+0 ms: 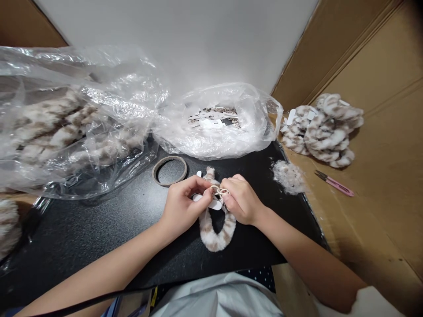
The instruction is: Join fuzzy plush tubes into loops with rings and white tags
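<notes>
A furry white-and-brown strap (pixel 218 241) lies in a loop on the black table, its closed bend toward me. Over its upper part, my left hand (pixel 185 202) pinches a thin pale cord (pixel 216 189) between thumb and forefinger. From the other side, my right hand (pixel 243 201) has its fingers closed on the same looped cord. A white oblong tab (pixel 215 204) hangs just below the left thumb. Past the fingers, the fluffy tip (pixel 210 171) of the strap sticks out, with another white tab (pixel 198 173) beside it. The fingers partly cover where cord and strap meet.
Left is a clear bag (pixel 109 110) of furry straps; behind my hands, a bag (pixel 214 145) holds cords with tabs. A brown ring (pixel 154 172) lies near my left hand. Rightward are fluff (pixel 289 177), a strap pile (pixel 327 132) and a pink-handled cutter (pixel 340 186) on cardboard.
</notes>
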Tool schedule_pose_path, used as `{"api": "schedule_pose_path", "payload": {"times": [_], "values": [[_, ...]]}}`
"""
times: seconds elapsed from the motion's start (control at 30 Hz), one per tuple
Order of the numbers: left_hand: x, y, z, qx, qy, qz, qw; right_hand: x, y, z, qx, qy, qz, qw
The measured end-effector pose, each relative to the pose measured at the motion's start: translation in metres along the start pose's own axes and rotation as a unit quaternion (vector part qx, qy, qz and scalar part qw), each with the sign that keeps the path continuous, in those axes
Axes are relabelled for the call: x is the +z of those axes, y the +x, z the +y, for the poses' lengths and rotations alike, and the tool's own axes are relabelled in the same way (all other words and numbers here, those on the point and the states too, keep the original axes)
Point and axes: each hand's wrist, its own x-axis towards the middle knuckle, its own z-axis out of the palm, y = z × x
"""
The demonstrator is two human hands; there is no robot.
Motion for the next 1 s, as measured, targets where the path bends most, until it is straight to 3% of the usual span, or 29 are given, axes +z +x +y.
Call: {"api": "schedule_pose_path", "payload": {"times": [0.37,1.0], "values": [[0.0000,-0.0007,0.0019,-0.003,0.001,0.002,1.000,-0.0013,-0.0008,0.0016,0.041,0.038,-0.001,0.998],[0.0017,-0.0042,-0.0017,0.013,0.048,-0.024,0.998,0.0070,0.0020,0.0024,0.077,-0.003,0.080,0.994]]}}
